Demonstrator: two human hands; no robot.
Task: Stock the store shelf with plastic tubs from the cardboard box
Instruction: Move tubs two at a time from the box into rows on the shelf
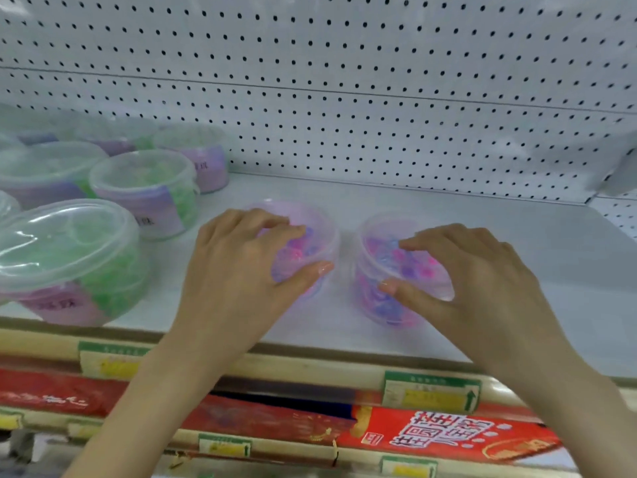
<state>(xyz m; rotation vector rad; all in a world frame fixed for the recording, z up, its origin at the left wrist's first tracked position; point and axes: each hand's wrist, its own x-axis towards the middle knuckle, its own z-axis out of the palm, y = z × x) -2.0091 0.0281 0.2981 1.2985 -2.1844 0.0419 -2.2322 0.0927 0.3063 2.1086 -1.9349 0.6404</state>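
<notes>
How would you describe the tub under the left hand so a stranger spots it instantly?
Find the white shelf below the pegboard. Mid-shelf the left tub, gripped by the left hand, stands beside the right tub. Unlike the green tubs leftward, it holds pink and blue pieces.

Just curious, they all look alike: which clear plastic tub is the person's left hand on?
The left hand grips the left pink-and-blue-filled clear tub; its twin is under the right hand, and the green-filled tubs stand untouched.
</notes>
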